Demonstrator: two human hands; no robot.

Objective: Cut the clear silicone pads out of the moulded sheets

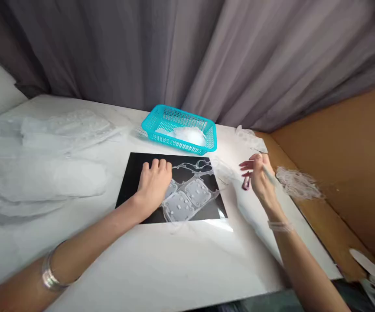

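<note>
White marble tabletop [174, 264] holds a black mat [135, 186] under a clear moulded plastic sheet [187, 199]. Open left hand [154, 186] rests against the sheet's edge; right hand [262, 182], well beside it, pinches a slim pale tool [269, 174].

- Worn on the person's head, above and behind the hands, tilted forward and down
- Faces across a table [187, 260] toward a curtain [119, 52]
- Close view: the left hand [154, 186] and right hand [262, 182] reach in from the bottom edge, near mid-frame
</note>
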